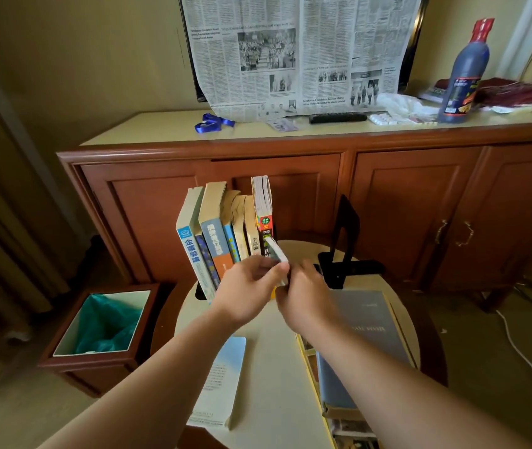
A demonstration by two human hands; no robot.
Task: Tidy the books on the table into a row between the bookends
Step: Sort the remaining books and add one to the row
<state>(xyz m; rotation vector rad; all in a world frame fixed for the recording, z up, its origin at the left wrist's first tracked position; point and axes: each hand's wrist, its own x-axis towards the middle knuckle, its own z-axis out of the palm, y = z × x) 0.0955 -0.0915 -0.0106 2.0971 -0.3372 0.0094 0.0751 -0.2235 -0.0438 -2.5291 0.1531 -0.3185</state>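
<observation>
Both hands meeting over the round table, just in front of the row of upright books. Left hand and right hand pinching a small white-edged book, tilted, at the right end of the row beside the red-spined book. Black bookend right of the row, apart from it, upright. Grey-blue book flat on the table right of the row, under the right forearm, atop a stack. Pale blue book flat, nearer the camera than the row. Waste bin on the floor, left of the row.
</observation>
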